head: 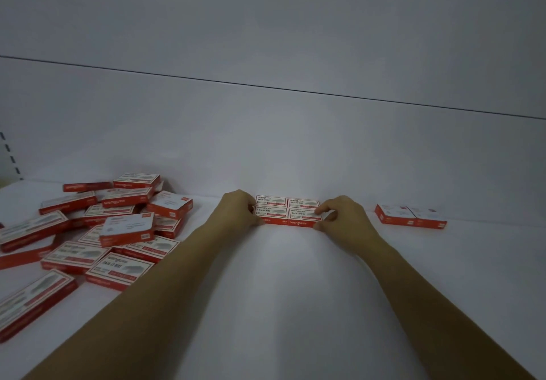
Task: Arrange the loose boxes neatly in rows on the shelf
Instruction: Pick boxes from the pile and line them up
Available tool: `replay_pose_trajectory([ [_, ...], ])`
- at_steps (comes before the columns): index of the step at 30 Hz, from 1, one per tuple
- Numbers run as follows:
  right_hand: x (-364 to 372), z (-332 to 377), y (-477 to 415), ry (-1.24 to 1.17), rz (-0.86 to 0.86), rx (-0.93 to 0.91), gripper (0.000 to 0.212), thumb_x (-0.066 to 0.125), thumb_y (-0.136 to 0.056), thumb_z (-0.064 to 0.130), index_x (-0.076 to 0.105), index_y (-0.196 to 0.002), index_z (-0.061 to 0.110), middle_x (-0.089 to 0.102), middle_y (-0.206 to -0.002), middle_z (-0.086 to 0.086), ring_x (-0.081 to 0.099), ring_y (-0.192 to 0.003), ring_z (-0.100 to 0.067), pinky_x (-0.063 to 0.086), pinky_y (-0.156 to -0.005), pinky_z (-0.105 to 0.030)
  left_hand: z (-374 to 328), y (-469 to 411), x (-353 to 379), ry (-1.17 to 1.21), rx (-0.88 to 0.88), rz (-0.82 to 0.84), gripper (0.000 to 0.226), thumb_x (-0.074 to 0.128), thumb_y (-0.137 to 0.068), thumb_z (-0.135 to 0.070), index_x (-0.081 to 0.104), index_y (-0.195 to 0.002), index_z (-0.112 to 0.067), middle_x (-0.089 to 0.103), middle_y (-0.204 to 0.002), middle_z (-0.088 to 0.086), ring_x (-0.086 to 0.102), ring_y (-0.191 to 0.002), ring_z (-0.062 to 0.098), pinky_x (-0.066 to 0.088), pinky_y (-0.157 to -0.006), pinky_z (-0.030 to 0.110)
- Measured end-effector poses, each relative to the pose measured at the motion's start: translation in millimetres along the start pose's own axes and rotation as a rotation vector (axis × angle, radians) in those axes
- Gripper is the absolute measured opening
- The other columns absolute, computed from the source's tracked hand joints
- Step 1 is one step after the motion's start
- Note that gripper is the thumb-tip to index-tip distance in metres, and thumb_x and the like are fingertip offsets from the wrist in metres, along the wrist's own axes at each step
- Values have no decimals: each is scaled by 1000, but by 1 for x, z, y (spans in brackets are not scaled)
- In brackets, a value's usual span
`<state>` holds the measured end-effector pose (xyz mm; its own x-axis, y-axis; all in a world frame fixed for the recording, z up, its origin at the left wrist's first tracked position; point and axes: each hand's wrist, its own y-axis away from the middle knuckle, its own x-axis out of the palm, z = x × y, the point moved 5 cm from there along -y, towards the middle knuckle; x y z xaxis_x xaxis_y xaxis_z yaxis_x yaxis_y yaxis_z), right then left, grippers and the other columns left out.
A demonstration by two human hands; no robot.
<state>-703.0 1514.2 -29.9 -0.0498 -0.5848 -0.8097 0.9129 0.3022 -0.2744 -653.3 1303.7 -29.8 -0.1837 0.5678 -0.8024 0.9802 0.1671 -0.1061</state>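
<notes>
White shelf (pixel 280 276) fills the lower half of what we see, and behind it rises a plain pale back panel (pixel 266 39) crossed by one thin dark seam. At the far left edge a slotted upright (pixel 9 155) shows a column of short dark slots. Below it, on the left part of the shelf, lies the heap of loose boxes (pixel 118 220): flat red-and-white cartons thrown at all angles, some lying on others, some tilted, a few spread toward the front edge near our left forearm. Moving right, our left grip (pixel 236 209) is at the left end of the block of four boxes (pixel 288 211), its fingers curled against that end and the thumb at the front lower corner, so it holds the block from that side. The block sits at the middle of the shelf, close against the back panel, two boxes wide and two deep, labels up, edges touching and lined up, a red side facing us. Our right grip (pixel 342 217) closes on the block's right end, the forefinger laid on the top of the front right box and the thumb pressed to the red front face, pinching it. Well apart to the right, a pair of boxes (pixel 410 217) lies flat side by side, touching each other, set at a slight angle to the back panel.
</notes>
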Motion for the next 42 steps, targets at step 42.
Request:
replay_pose_trajectory([
  [42, 157, 359, 44, 278, 394, -809, 37, 53, -86, 12, 55, -122, 19, 55, -119, -9, 44, -112, -31, 42, -92, -43, 213, 238, -216, -368, -634, -339, 37, 62, -86, -19, 56, -121, -9, 59, -120, 11, 55, -107, 25, 44, -85, 28],
])
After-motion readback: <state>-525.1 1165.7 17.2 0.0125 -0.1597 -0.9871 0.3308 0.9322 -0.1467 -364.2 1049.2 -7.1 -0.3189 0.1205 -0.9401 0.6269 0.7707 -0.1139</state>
